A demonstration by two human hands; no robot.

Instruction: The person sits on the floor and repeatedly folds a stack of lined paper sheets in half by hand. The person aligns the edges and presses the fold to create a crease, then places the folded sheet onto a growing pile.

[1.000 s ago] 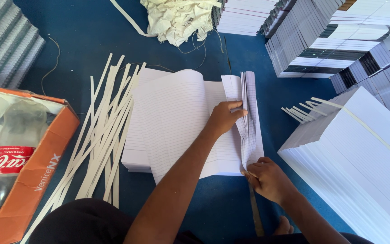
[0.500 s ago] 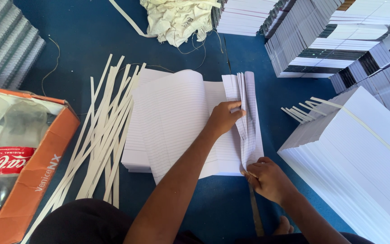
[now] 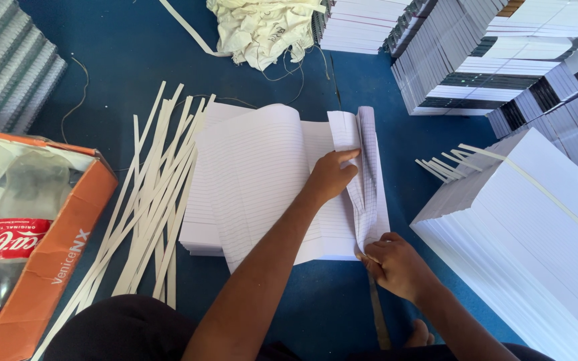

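A stack of lined white paper sheets (image 3: 262, 180) lies on the blue floor in front of me, its top sheets curled over. My left hand (image 3: 331, 175) presses flat on the stack near its right side, fingers pointing at a raised fold of sheets (image 3: 364, 160). My right hand (image 3: 396, 264) grips the near end of that fold at the stack's lower right corner, together with a thin dark strip or blade (image 3: 377, 314) that runs back toward me.
Several long white paper strips (image 3: 152, 200) lie left of the stack. An orange carton (image 3: 55, 267) with a plastic bottle (image 3: 5, 234) sits at the left. A tall white paper pile (image 3: 536, 247) stands right; notebook stacks (image 3: 463, 60) and crumpled cloth (image 3: 262, 27) lie behind.
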